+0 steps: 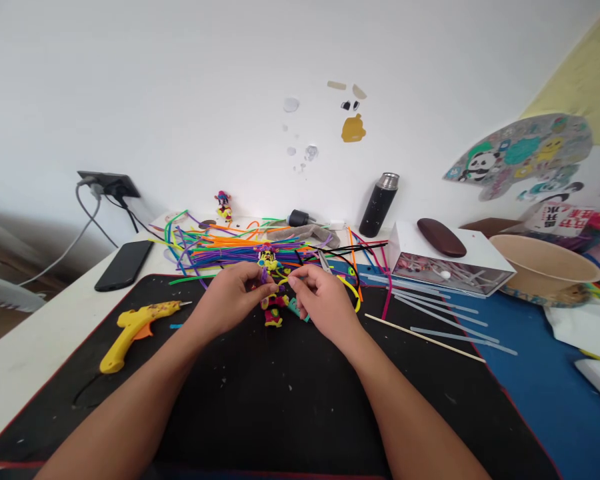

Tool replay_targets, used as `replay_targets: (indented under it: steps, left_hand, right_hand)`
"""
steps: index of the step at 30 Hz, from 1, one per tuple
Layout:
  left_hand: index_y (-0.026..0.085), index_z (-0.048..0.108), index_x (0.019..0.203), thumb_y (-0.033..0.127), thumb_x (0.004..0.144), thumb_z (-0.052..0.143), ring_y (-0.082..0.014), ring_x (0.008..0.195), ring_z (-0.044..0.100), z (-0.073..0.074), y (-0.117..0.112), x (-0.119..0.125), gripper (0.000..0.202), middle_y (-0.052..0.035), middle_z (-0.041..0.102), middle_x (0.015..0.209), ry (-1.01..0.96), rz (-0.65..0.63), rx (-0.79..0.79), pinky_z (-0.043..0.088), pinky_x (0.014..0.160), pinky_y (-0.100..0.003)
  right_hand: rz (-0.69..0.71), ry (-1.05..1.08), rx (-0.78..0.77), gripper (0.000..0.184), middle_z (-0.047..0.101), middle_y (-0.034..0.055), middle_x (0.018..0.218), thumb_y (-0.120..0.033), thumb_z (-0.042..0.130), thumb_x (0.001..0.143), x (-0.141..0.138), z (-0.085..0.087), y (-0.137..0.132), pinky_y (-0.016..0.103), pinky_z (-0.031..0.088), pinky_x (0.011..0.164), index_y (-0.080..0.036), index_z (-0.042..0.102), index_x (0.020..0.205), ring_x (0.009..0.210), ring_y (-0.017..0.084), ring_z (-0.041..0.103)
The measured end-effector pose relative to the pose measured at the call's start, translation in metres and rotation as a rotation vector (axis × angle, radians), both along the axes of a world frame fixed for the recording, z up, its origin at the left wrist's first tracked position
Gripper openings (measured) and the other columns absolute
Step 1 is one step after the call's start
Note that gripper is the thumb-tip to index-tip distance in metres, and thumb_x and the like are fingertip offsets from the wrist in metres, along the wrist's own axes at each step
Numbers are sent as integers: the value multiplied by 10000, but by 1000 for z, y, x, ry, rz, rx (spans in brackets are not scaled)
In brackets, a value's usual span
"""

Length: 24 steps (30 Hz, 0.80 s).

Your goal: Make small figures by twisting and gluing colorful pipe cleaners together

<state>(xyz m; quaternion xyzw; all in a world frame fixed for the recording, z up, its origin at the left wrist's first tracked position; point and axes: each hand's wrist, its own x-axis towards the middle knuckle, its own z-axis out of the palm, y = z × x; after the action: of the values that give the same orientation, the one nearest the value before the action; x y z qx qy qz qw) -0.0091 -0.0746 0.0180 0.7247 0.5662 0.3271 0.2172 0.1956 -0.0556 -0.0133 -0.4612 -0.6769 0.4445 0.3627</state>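
My left hand (237, 293) is closed in a pinch on a small purple pipe-cleaner piece (264, 275), mostly covered by the fingers. Facing it, my right hand (325, 300) pinches a yellow pipe cleaner (355, 293), whose long end curves out behind the knuckles to the right. Between and just behind the fingertips are colourful pipe-cleaner figures: a yellow and black head part (267, 255) above, and dark red legs with yellow-green trim (274, 319) below. Whether these parts join is hidden by my fingers. A teal piece (295, 308) lies beside the right fingertips.
A yellow glue gun (139, 330) lies left on the black mat (275, 413), near a phone (124, 265). Behind are bundled pipe cleaners (230, 250), scissors (325, 261), a finished-looking figure (224, 207) and a black flask (379, 207). Rightward are glue sticks (445, 310), a wooden stick (425, 338) and a white box (475, 247).
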Motion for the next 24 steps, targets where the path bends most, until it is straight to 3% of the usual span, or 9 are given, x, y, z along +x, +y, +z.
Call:
replay_targets:
  steps: [14, 20, 24]
  left_hand:
    - [187, 685, 729, 487, 866, 626, -184, 658, 567, -1, 0, 3, 336, 1, 667, 662, -34, 37, -63, 390, 614, -274]
    - [190, 714, 763, 503, 861, 659, -199, 706, 608, 0, -1, 2, 333, -22, 725, 739, -74, 63, -27, 420, 639, -280]
    - [193, 709, 746, 508, 861, 677, -198, 702, 600, 1, -1, 3, 337, -17, 711, 719, -84, 23, -28, 413, 644, -280]
  right_hand:
    - [111, -76, 13, 170, 666, -36, 684, -342, 581, 1014, -9, 8, -12, 224, 429, 523, -221, 697, 988, 472, 95, 583]
    - [38, 14, -21, 214, 633, -44, 645, -405, 569, 1017, -5, 1, -5, 226, 441, 493, -222, 666, 964, 454, 103, 582]
    - [-12, 130, -30, 228, 608, -56, 627, -434, 570, 1010, -2, 0, -1, 225, 440, 464, -222, 648, 1042, 439, 111, 576]
